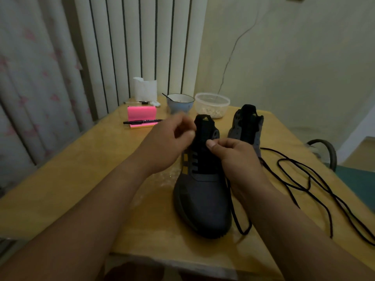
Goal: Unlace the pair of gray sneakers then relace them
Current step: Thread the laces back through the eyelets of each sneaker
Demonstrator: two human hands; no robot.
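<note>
A gray sneaker (203, 201) stands mid-table with its toe toward me, its black tongue up and its upper eyelets bare. My right hand (237, 161) is at its right side, thumb and fingers pinched on a black lace (241, 228) that drops past the toe in a loop. My left hand (172, 138) is blurred at the tongue's left edge with its fingers curled; what it holds is unclear. The second gray sneaker (246, 126) stands behind to the right, unlaced. Another loose black lace (316, 179) sprawls over the table's right side.
On the wooden table (85, 179), pink sticky notes (142, 116) with a black pen lie at the back left. A bowl (180, 102), a plastic tub (212, 104) and a tissue roll (145, 88) stand behind. A chair back (328, 151) is at the right edge.
</note>
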